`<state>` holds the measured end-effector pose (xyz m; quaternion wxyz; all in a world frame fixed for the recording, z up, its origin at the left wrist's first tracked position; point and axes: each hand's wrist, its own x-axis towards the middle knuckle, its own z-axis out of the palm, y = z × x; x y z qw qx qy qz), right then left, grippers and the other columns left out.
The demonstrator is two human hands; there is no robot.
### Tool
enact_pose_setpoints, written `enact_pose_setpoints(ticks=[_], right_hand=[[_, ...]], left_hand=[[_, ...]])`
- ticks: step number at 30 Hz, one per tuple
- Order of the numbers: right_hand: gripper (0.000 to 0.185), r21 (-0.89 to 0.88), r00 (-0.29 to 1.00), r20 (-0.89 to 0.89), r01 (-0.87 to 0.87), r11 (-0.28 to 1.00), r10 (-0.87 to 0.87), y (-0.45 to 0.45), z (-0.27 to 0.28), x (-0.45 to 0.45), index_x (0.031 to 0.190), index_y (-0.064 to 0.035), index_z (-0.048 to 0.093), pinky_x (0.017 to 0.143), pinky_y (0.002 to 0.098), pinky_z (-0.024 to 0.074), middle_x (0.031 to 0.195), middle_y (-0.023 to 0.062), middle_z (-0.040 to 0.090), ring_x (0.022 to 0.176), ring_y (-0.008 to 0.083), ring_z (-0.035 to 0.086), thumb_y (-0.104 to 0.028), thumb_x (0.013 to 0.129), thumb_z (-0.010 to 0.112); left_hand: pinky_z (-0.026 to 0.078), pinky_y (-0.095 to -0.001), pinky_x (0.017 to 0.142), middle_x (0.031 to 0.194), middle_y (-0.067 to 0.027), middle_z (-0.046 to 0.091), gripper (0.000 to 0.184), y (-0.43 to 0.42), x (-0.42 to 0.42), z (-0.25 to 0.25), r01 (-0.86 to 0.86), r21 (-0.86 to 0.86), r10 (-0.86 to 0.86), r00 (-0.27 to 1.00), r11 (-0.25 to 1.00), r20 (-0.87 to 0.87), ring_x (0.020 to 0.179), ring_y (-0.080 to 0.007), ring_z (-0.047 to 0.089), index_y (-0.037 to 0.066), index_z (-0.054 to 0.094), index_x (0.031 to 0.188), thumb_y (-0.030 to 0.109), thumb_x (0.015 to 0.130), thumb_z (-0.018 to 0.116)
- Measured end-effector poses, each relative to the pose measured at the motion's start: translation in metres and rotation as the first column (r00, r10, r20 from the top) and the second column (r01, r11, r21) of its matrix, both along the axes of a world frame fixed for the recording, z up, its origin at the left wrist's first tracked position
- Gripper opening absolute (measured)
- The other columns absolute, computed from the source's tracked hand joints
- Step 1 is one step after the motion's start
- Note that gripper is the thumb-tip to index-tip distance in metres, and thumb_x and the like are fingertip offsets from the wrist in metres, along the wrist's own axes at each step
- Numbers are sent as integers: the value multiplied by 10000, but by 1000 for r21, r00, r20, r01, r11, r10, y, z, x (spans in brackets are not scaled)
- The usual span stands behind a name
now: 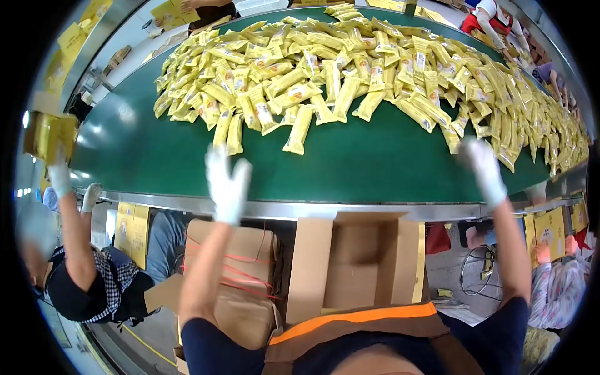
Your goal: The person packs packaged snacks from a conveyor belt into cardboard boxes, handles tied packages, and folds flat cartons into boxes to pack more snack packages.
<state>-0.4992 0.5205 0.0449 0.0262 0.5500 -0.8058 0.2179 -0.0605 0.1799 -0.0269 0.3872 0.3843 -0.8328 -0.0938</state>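
A wide heap of yellow wrapped sticks [300, 94] lies across the green conveyor belt [162, 162]. My left hand [226, 187], in a white glove, is over the near part of the belt. Its fingers are spread with nothing between them, just short of the nearest packets. On the other side, my gloved right hand [482, 165] is at the near right edge of the heap, close to a few packets. Motion blurs its fingers, so their grip does not show. Below the belt edge, in front of my body, stands an open cardboard box [362, 262] with its flaps folded out.
A metal rail [281, 210] runs along the belt's near side. Brown cartons with red string [234, 262] are left of the open box. One co-worker [81, 269] stands at left; another person's sleeves [550, 287] show at right. A round-framed stool [480, 272] is on the floor.
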Motion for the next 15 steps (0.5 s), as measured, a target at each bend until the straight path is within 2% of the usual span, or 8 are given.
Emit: enact_pose_setpoints(ticks=[1,3,4,5,7,8,10,15], right_hand=[[401,56,830,510,229,972,-225,-19,-4,-66,956,-46,608,684,316,457,855,23,608,777,133,551,-423,977,474],[550,135,786,520,312,941,-335,-70,-33,-170,1223,-71,585,856,352,461,1134,60,615,989,177,556,-538,946,498],[592,107,745,585,321,941,-321,-88,-47,-190,1297,-83,556,936,353,426,1241,82,576,1099,196,526,-547,932,520],[647,80,701,646,332,940,-303,-107,-61,-208,1370,-95,526,1017,355,392,1347,104,537,1208,215,496,-557,918,542],[746,-200,581,800,489,849,-147,-182,-61,-152,1461,-97,436,1137,347,277,1508,143,405,1408,238,348,-542,886,603],[826,-171,715,674,395,902,-186,-212,-71,-142,1470,-117,419,1120,363,313,1482,174,433,1375,277,395,-599,829,618],[952,-87,887,427,236,968,-178,-248,-62,-101,1462,-157,427,1090,397,369,1428,212,489,1307,352,478,-708,714,635],[928,171,938,346,-80,982,16,-253,-38,-32,1498,-149,356,1124,414,334,1476,212,421,1358,376,398,-631,762,652]], left_hand=[[274,-480,1134,1480,-254,379,624,-64,4,-19,-72,-36,72,997,997,-5,1372,-421,347,49,461,1414,293,878,666],[301,-446,1130,1525,-236,314,644,-159,-10,-50,44,596,348,776,802,-526,1366,-398,363,103,340,1495,317,939,583],[322,-435,1115,1564,-198,253,593,-154,-28,-37,180,728,416,720,662,-556,1359,-406,368,230,328,1499,308,955,552],[315,-439,1117,1578,-177,226,587,-194,-19,-81,-78,455,127,989,887,-76,1362,-404,363,286,327,1494,311,952,553],[333,-441,1107,1565,-180,242,609,-160,-67,-57,-329,256,199,882,909,428,1351,-390,380,267,401,1462,397,900,599],[342,-442,1102,1558,-182,249,627,-143,-88,-51,-337,192,196,832,922,520,1345,-383,388,258,438,1446,441,874,622],[369,-419,1087,1532,-193,279,700,-114,-128,-37,-369,426,240,914,826,326,1331,-366,410,200,551,1388,556,799,680],[422,-390,1021,1344,-254,428,549,-103,-165,-95,93,116,-119,962,989,247,1167,-394,531,90,686,1187,489,809,696]])
